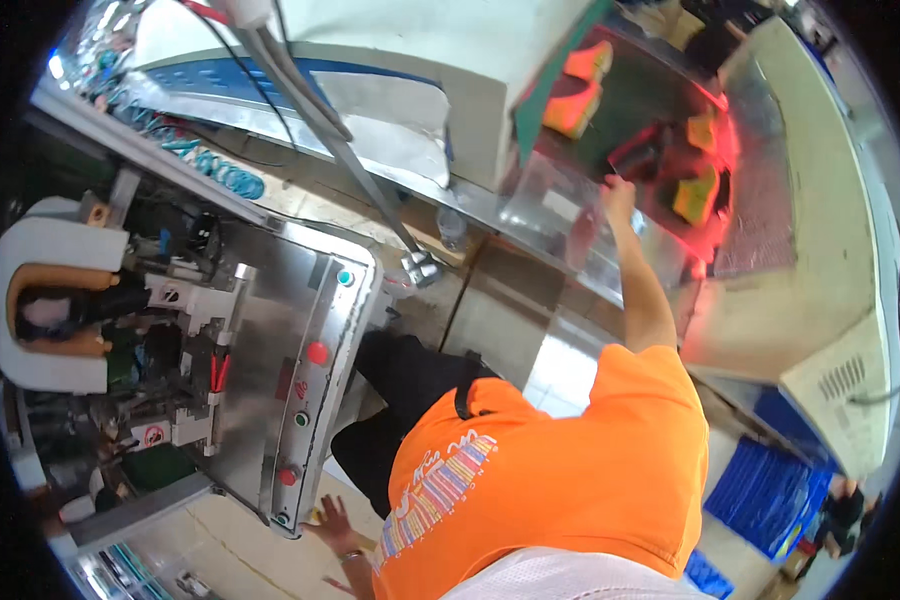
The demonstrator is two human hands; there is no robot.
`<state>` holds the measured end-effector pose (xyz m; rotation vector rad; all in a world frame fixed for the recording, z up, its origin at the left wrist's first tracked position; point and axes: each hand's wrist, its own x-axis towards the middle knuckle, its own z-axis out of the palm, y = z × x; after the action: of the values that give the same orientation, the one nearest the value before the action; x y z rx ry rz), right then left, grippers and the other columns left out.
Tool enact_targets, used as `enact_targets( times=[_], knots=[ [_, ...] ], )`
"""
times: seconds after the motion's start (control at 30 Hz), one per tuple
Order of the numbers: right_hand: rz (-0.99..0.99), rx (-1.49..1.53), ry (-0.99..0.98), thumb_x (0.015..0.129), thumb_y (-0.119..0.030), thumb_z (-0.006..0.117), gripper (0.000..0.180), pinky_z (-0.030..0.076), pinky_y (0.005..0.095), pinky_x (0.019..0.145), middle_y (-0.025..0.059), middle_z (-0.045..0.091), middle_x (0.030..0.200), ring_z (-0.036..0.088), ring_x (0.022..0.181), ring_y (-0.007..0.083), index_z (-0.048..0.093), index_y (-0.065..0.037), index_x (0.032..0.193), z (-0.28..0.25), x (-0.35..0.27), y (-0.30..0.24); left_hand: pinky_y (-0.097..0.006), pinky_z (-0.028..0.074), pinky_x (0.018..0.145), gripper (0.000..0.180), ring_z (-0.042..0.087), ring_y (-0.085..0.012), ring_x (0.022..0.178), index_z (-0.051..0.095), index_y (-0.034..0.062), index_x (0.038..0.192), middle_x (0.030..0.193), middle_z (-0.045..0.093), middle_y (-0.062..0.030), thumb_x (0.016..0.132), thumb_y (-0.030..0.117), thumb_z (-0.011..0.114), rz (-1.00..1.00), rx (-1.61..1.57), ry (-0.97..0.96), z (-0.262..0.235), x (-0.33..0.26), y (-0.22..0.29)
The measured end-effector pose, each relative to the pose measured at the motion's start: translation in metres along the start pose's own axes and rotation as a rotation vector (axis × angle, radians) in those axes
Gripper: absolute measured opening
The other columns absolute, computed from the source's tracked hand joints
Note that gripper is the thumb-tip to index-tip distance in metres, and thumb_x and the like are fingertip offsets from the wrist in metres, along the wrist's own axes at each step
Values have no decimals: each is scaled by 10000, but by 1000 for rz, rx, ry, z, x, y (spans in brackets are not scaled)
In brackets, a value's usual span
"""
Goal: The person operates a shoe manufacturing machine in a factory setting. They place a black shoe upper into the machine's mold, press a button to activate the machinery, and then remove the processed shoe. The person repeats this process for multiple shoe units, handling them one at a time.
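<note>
My right hand [618, 192] reaches into a red-lit machine opening at the upper right, over a clear sheet at its mouth. Its fingers are curled together. A dark piece [638, 150], like a shoe upper, lies right at the fingertips; blur hides whether they grip it. Farther in are yellow-orange shoe uppers, one [575, 100] at the left and another [695, 197] at the right. My left hand [335, 525], with a band at its wrist, is low at the left, fingers spread, beside the lower end of a button panel [305, 400]. Nothing shows in it.
On the left stands a machine with a white U-shaped frame [30, 240] around a brown lining and dark clamps. A slanted metal bar [355, 165] crosses in front of a white housing. Blue crates [770, 495] sit at the lower right. A clear bottle [452, 230] stands near the bar's end.
</note>
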<state>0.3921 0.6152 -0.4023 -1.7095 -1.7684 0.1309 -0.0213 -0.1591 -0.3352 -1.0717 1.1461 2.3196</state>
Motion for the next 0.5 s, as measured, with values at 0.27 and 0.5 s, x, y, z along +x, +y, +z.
enact_targets(
  times=[0.27, 0.5],
  knots=[
    [-32, -519, -230, 792, -464, 545, 453, 313, 578, 925, 168, 223, 1430, 283, 1255, 397, 638, -95, 1038, 36, 43, 6, -356, 421, 830, 401, 513, -182, 1003, 514, 158, 1123, 1124, 559, 18, 899, 469, 398, 72, 73, -170, -26, 64, 19],
    [99, -878, -361, 805, -486, 530, 559, 277, 622, 935, 162, 191, 1438, 247, 1285, 374, 546, -79, 1188, 35, 61, -22, -345, 428, 827, 368, 519, -168, 1007, 503, 150, 1107, 1086, 564, 15, 905, 437, 397, 42, -89, -85, -12, 59, 18]
  ],
)
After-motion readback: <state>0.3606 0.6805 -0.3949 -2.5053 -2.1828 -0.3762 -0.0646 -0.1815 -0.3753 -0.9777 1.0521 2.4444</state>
